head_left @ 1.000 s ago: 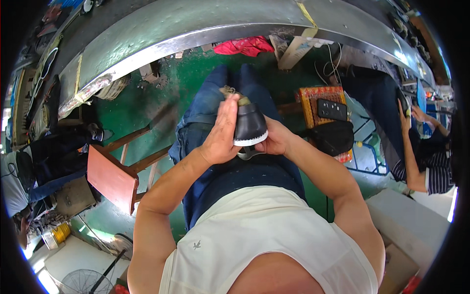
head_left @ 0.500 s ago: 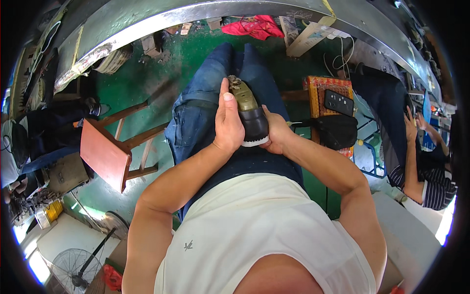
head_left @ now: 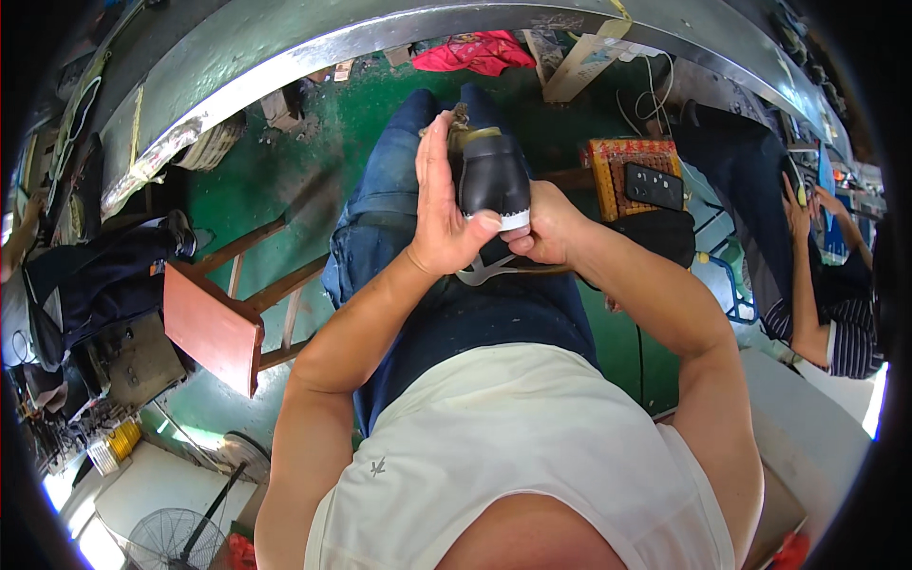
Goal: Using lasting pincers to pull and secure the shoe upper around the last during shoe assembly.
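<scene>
Between my hands, above my lap, is a shoe upper (head_left: 493,176), black and smooth with a jagged white edge nearest me. It sits on an olive-green shoe last (head_left: 483,135), whose far end shows past it. My left hand (head_left: 443,204) presses along its left side, fingers straight and thumb by the white edge. My right hand (head_left: 549,223) grips the near right side, fingers curled under the edge. Below the hands, a grey curved piece (head_left: 487,273) with a thin brownish length lies over my lap; its kind is unclear.
At right, a woven-topped stool (head_left: 608,180) bears a black phone (head_left: 654,186), with a black pouch (head_left: 655,236) beside it. A reddish stool (head_left: 214,318) stands tilted at left. Ahead runs a metal-edged bench (head_left: 380,54), red cloth (head_left: 475,52) beneath. Other people sit on both sides.
The upper and last have turned, so the black part faces up more and the olive part shows less. My left thumb has moved down to the white edge. The grey curved piece now shows.
</scene>
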